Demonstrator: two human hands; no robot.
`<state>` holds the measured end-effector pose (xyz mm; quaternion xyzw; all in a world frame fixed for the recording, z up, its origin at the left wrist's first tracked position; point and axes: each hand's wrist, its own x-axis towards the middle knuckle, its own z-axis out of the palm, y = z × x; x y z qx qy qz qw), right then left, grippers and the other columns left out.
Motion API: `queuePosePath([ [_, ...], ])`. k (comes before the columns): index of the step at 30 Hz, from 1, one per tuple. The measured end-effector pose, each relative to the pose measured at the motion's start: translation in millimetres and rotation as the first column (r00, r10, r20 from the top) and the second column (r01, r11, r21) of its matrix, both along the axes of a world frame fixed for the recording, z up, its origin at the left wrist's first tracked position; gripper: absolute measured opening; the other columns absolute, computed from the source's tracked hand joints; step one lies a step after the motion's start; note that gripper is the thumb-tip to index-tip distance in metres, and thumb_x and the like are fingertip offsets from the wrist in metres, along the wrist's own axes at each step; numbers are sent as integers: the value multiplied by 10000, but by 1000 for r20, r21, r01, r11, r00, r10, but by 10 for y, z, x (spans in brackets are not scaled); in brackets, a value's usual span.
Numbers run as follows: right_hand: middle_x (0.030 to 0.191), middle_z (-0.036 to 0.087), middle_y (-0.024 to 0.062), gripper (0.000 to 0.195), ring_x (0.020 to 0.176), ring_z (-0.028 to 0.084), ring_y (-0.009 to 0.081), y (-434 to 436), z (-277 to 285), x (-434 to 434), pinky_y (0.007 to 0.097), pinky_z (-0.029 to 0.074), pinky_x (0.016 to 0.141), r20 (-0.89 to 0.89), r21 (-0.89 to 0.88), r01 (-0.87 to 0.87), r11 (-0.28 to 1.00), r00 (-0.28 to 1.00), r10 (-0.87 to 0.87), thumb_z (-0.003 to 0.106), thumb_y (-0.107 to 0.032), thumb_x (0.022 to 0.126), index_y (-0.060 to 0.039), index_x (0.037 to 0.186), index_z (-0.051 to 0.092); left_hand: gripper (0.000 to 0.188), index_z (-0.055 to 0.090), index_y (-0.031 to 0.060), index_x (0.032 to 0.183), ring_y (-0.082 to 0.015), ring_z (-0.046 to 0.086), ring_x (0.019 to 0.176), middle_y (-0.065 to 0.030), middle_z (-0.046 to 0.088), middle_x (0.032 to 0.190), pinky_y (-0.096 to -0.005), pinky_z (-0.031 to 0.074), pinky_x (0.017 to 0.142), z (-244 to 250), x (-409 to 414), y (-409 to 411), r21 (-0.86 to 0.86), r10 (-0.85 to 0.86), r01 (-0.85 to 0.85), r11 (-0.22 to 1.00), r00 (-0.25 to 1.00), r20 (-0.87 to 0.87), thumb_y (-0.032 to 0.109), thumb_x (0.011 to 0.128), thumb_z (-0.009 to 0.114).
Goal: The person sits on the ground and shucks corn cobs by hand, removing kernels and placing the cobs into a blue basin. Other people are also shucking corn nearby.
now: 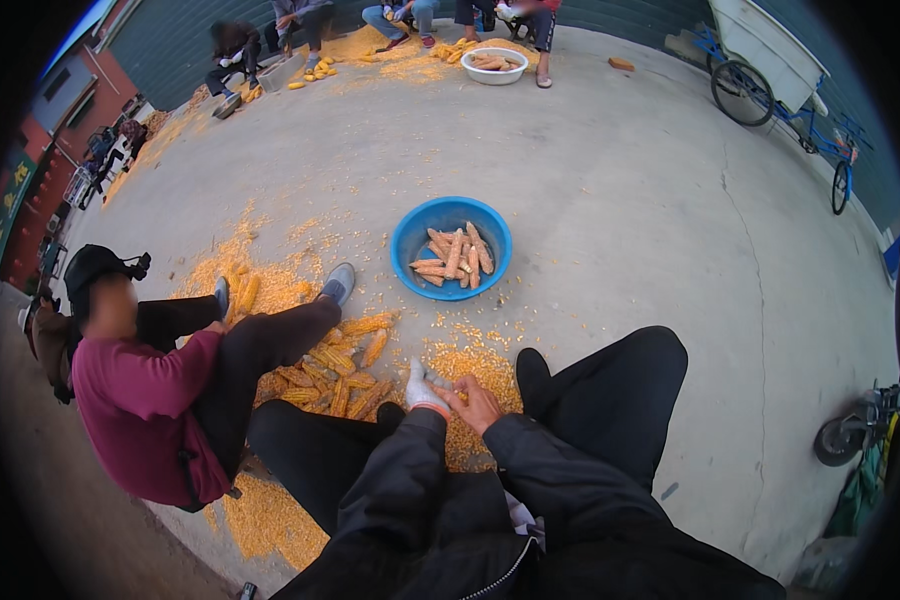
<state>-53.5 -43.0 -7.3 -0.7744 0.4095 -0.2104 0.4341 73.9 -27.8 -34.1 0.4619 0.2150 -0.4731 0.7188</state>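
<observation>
My left hand (pixel 426 388) wears a white knit glove with an orange cuff. No cob shows in it, and its fingers are apart. My bare right hand (pixel 476 403) meets it from the right, its fingertips against the glove's palm side; whether they grip the fabric is not clear. Below both hands, loose yellow corn kernels (pixel 465 442) cover the ground between my feet. To the left lies a pile of corn cobs (pixel 337 371), many partly bearing kernels. Farther ahead stands a blue plastic basin (pixel 497 259) holding several stripped cobs (pixel 455 253).
A person in a purple top (pixel 142 382) sits close on my left, feet among kernels. Several people sit along the far wall near a white basin (pixel 495 75). A cargo tricycle (pixel 776 67) stands far right. A wheel (pixel 838 441) shows at the right edge.
</observation>
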Motion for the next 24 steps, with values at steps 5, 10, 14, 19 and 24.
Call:
queuePosePath([
  [5, 706, 640, 160, 381, 547, 638, 264, -30, 211, 42, 376, 502, 564, -18, 363, -150, 919, 986, 168, 460, -360, 923, -1, 956, 582, 401, 458, 115, 709, -184, 413, 519, -29, 445, 632, -334, 354, 479, -128, 179, 105, 3, 71, -71, 997, 997, 20, 456, 861, 605],
  [10, 697, 630, 163, 420, 457, 617, 231, -48, -40, 18, 355, 503, 484, 19, 384, -123, 915, 992, 126, 361, -315, 956, 30, 963, 599, 390, 444, 131, 667, -168, 356, 439, -12, 384, 549, -326, 307, 419, 78, -62, -55, 47, 120, -126, 991, 986, 116, 413, 848, 644],
  [14, 691, 628, 156, 424, 444, 611, 227, -16, -76, 57, 344, 487, 429, 39, 457, -104, 884, 995, 97, 352, -314, 953, 31, 974, 598, 379, 454, 132, 682, -162, 370, 460, -11, 387, 555, -322, 307, 422, 58, -7, -2, 22, 102, -105, 994, 988, 113, 407, 836, 663],
  [19, 699, 632, 146, 423, 432, 596, 208, -49, -232, 68, 332, 485, 412, 7, 507, -101, 856, 994, 113, 337, -303, 950, 30, 964, 596, 369, 454, 140, 687, -152, 371, 457, -6, 399, 567, -314, 298, 409, 15, -17, -18, 30, 78, -82, 996, 990, 117, 399, 828, 677],
  [24, 696, 614, 95, 441, 436, 563, 179, -35, -264, 90, 300, 467, 389, 66, 626, -70, 777, 997, 37, 305, -329, 959, 11, 953, 586, 363, 453, 128, 710, -160, 358, 484, -4, 370, 558, -306, 317, 447, -57, -26, -52, 118, 43, -66, 991, 981, 191, 407, 863, 629],
])
